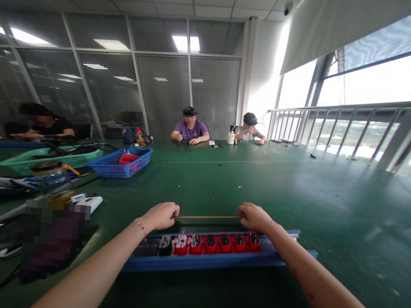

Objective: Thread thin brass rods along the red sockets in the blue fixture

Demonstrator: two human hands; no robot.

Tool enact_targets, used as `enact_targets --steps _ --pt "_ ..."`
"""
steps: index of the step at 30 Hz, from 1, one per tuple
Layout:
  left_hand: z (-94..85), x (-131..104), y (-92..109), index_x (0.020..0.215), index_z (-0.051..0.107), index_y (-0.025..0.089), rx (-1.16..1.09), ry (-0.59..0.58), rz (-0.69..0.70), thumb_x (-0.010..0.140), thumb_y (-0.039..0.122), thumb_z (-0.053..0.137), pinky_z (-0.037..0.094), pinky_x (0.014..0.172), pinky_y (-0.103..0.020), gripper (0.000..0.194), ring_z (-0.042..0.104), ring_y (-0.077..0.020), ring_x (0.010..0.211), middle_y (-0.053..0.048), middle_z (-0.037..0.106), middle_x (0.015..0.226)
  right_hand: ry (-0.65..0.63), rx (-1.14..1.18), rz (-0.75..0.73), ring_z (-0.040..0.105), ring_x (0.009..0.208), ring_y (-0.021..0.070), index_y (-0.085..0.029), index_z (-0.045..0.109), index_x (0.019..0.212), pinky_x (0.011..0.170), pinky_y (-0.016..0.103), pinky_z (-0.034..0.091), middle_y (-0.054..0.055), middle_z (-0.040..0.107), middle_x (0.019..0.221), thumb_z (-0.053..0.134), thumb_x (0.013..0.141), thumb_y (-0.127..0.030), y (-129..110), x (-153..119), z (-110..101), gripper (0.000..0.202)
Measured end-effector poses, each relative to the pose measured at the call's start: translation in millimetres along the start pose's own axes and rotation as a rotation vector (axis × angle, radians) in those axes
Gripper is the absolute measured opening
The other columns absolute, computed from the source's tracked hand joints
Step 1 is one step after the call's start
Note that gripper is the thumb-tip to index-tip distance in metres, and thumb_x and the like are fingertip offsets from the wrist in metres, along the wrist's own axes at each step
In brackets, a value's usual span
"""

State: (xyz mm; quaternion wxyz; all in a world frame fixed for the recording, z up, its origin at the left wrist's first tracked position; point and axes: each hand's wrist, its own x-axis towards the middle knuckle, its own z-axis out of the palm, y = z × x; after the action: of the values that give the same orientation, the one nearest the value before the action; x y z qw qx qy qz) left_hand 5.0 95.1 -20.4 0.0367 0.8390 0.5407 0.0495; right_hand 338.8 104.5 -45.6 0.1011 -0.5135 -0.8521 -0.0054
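Observation:
Between my two closed hands a thin yellow-brown strip (pixel 208 217) runs nearly straight, just above the green tabletop. My left hand (pixel 162 215) grips its left end, and my right hand (pixel 254 216) pinches the right end. What the strip is made of I cannot make out. Nearer to me lies a long blue tray (pixel 208 265), under and between my forearms. In it stands a row of several red holders (pixel 196 247) with dark or grey connector-like pieces in their tops. At the row's left end is a black holder (pixel 165 245) with a grey top.
To the left are a blue basket (pixel 119 166) with a red box inside, a green basket (pixel 50 160) of dark cables, a jar (pixel 49 177) and a white device (pixel 90 204). Two people (pixel 191 130) sit at the far edge; another person (pixel 47 125) sits at left.

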Motion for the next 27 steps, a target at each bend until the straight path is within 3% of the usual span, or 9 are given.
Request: enact_targets --steps 5,11,16,19,24,27 --pt "-16.4 -19.1 0.1 0.076 0.052 0.019 -0.081 0.085 -0.042 0.072 0.020 0.041 0.036 0.058 -0.021 0.013 0.052 -0.0126 0.064 0.001 0.057 0.071 0.339 0.245 0.021 0.054 0.076 0.0141 -0.020 0.058 0.084 0.069 0.023 0.040 0.003 0.058 0.084 0.044 0.071 -0.015 -3.2 -8.4 -21.8 0.020" --pt "-29.1 -60.8 14.9 0.090 0.056 0.020 -0.402 0.119 -0.029 0.077 0.035 0.040 0.035 0.055 -0.020 0.025 0.050 -0.0118 0.059 0.002 0.055 0.065 0.426 0.376 0.009 0.055 0.072 0.0151 -0.020 0.059 0.089 0.066 0.024 0.043 0.004 0.061 0.085 0.043 0.075 -0.019 -18.2 -40.3 -37.7 0.021" --pt "-28.5 -81.2 32.0 0.095 0.056 0.017 -0.632 0.047 -0.049 0.076 0.048 0.043 0.038 0.056 -0.020 0.038 0.051 -0.0130 0.064 0.001 0.055 0.068 0.394 0.439 0.052 0.053 0.062 0.0135 -0.020 0.060 0.089 0.059 0.024 0.043 0.005 0.061 0.083 0.045 0.075 -0.024 -21.7 -71.4 -35.5 0.021" --pt "-28.3 -82.7 37.1 0.085 0.059 0.016 -0.649 0.103 -0.079 0.078 0.049 0.039 0.039 0.059 -0.022 0.039 0.052 -0.0147 0.067 0.000 0.059 0.071 0.341 0.527 0.055 0.052 0.062 0.0134 -0.020 0.061 0.087 0.057 0.024 0.043 0.004 0.062 0.082 0.047 0.076 -0.028 -21.5 -81.6 -37.4 0.020" --pt "-24.5 -81.9 35.7 0.080 0.058 0.017 -0.628 0.179 -0.117 0.078 0.049 0.039 0.040 0.060 -0.022 0.038 0.054 -0.0153 0.067 0.000 0.061 0.071 0.122 0.838 0.027 0.056 0.076 0.0152 -0.019 0.057 0.096 0.066 0.024 0.047 0.004 0.061 0.091 0.053 0.074 -0.037 -24.5 -87.3 -40.0 0.028" --pt "-22.0 -82.9 33.9 0.080 0.058 0.017 -0.613 0.186 -0.113 0.079 0.048 0.039 0.040 0.060 -0.022 0.037 0.054 -0.0148 0.067 0.000 0.061 0.071 0.098 0.901 0.046 0.056 0.075 0.0148 -0.017 0.057 0.092 0.064 0.023 0.046 0.003 0.061 0.083 0.046 0.079 -0.042 -27.2 -84.1 -36.1 0.030"
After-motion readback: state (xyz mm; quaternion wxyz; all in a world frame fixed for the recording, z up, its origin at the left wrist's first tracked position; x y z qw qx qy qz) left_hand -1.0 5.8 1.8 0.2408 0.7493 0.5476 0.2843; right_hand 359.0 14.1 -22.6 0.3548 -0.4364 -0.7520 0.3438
